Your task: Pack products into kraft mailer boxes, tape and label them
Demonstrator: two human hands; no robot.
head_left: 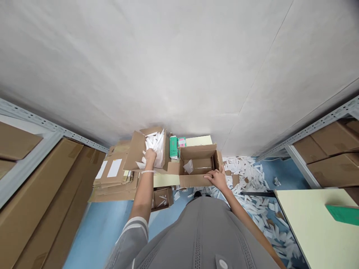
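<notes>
Curls the left fingers (151,151) down into a heap of white paper strips (157,144), closed on a bunch of them, tips buried and out of sight. Holds the left hand (150,156) inside the open cardboard box (134,151) that carries those strips, flaps standing up, at the left end of the pale yellow worktop (165,180). Wears a white band (147,172) on that wrist and a striped grey sleeve (134,228) further down the arm.

Lays the right fingers (209,175) apart and flat along the front rim of a second open box (209,154), clamped on nothing. Rests the right hand (217,178) on that near wall. Shows one folded white slip (188,166) lying on the bottom of this box.

Has a green packet (173,146) and a pink-and-green packet (182,142) standing between the two boxes, close to the grey wall (179,67). Leans a stack of flattened cartons (114,183) with white labels just left of the strip box. Tucks a small carton (162,198) on the blue floor (103,224) beneath the worktop edge. Scatters loose white scraps (249,175) over the floor to the right. Frames all this with metal shelving (30,158) full of brown cartons on both sides, and a second worktop (311,228) at lower right bearing a green sheet (343,214).
</notes>
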